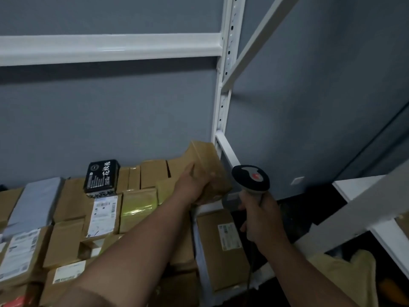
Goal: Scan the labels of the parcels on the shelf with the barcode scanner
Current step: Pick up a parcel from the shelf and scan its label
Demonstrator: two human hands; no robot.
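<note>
At the shelf's [228, 151] right end, my left hand [194, 185] grips a tilted brown parcel [210, 165], label unseen. My right hand [261, 216] wraps the barcode scanner [251, 177] just beside it (turn label first, I think).

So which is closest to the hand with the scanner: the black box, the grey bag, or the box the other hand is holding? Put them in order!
From the right hand, head view:
1. The lifted cardboard box, just to its left, gripped by the left hand.
2. The black box, further left, on top of the parcels.
3. The grey bag, far left of the shelf.
</note>
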